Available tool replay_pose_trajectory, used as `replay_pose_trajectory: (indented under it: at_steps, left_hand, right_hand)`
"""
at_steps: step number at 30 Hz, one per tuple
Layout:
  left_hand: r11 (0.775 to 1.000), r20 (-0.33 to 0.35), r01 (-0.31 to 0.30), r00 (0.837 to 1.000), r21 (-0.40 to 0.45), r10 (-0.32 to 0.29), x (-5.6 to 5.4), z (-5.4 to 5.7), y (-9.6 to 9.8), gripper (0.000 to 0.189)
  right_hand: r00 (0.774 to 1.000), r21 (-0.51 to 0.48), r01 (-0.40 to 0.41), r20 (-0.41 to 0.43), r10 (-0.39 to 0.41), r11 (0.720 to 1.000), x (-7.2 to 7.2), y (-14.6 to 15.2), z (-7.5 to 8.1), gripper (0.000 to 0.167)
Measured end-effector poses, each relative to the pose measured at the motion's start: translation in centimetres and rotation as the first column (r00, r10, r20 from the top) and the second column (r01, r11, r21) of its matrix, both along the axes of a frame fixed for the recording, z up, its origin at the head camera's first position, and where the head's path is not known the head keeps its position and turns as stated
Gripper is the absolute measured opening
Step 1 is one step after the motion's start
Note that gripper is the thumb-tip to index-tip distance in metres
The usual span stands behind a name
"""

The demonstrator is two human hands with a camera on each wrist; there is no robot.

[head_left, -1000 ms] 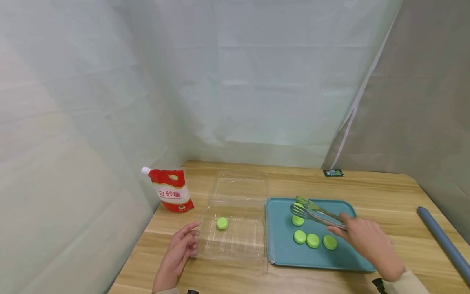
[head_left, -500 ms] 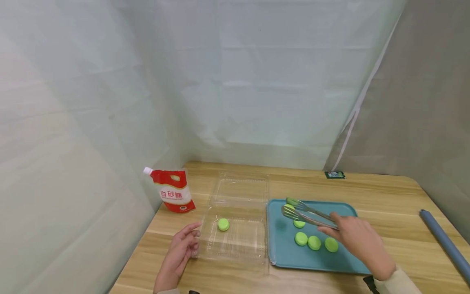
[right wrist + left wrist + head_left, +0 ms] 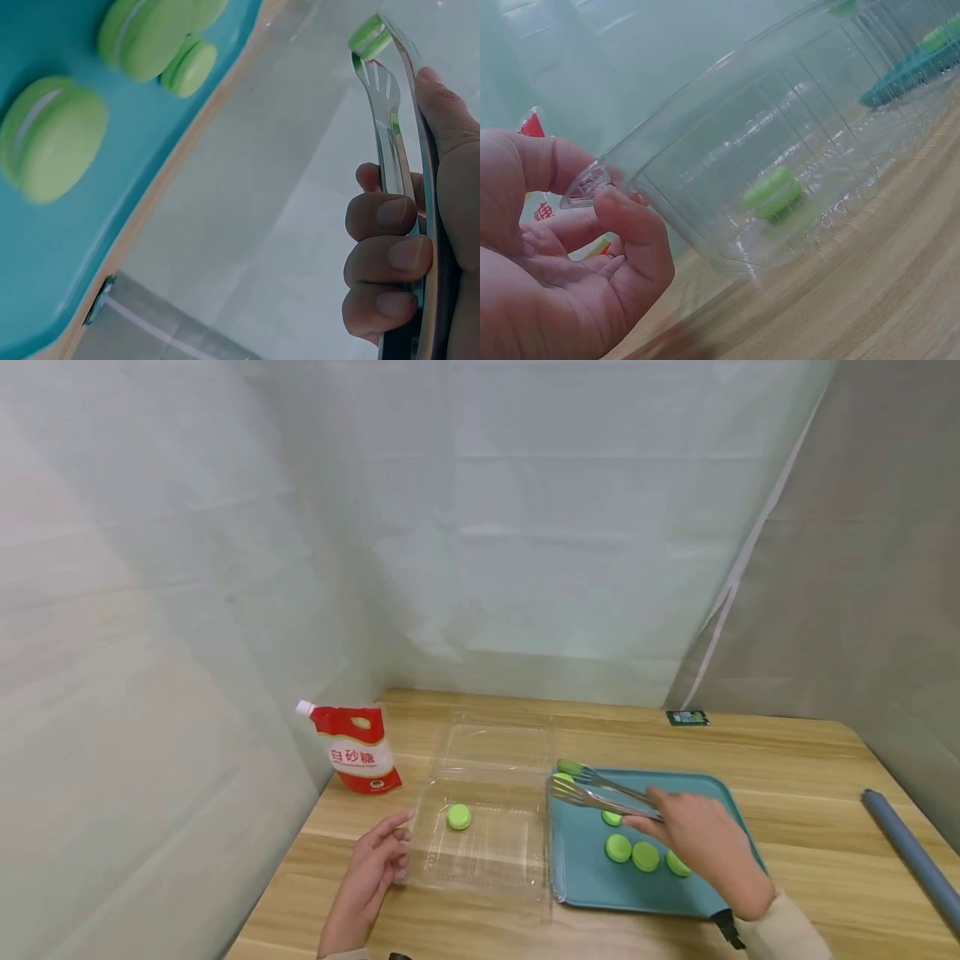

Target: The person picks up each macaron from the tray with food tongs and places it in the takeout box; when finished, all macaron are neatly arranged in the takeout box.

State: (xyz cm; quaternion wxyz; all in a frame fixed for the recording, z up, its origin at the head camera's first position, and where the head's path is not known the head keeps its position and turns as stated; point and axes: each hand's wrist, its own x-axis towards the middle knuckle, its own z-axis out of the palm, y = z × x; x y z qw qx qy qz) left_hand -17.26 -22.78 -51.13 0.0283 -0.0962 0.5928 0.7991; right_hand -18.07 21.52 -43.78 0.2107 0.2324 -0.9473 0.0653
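My left hand (image 3: 370, 864) pinches the corner rim of an open clear plastic box (image 3: 705, 172) between thumb and finger. A single green macaron (image 3: 459, 816) sits in that box, toward its left. Metal tongs (image 3: 615, 806) are gripped in my right hand (image 3: 701, 835), fingers wrapped round the arms. Between the tongs' slotted ends is another green macaron (image 3: 369, 37), held above the left edge of the blue tray (image 3: 585, 881). Several more macarons, one of them this green macaron (image 3: 618, 847), lie on the tray, partly under my right hand in the head view.
The box's clear lid (image 3: 495, 747) lies folded back behind it. A red and white sugar pouch (image 3: 362, 756) stands at the table's left edge. A blue-grey rod (image 3: 911, 856) lies far right, and a small dark green packet (image 3: 687, 717) at the back edge.
My right hand has moved left with the tongs and the macaron in them, from over the tray's middle to its left edge. The left hand stays at the box's corner.
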Motion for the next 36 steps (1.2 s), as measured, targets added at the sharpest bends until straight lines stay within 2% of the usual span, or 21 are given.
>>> replay_pose_trajectory:
  at_steps: [5, 16, 26, 36]
  left_hand:
    - [1.000, -0.005, -0.003, 1.000, -0.010, 0.002, 0.1, 0.0, 0.0, 0.051]
    - [0.999, 0.030, -0.006, 1.000, -0.034, 0.007, 0.1, 0.3, 0.1, 0.051]
    - [1.000, 0.018, -0.004, 1.000, -0.026, 0.004, 0.1, 0.2, 0.2, 0.053]
    - [0.999, 0.030, -0.005, 1.000, -0.036, 0.006, 0.1, 0.5, 0.2, 0.053]
  right_hand:
    - [1.000, 0.014, -0.020, -0.020, 0.020, 1.000, -0.4, -1.2, 0.1, 0.043]
    - [0.997, 0.014, -0.068, 0.024, 0.068, 0.998, -0.7, -3.3, 0.7, 0.041]
    - [0.990, 0.000, -0.091, 0.104, 0.091, 0.996, -1.6, -5.5, -0.5, 0.037]
    - [0.983, 0.001, -0.120, 0.143, 0.119, 0.993, -2.6, -7.2, -1.5, 0.037]
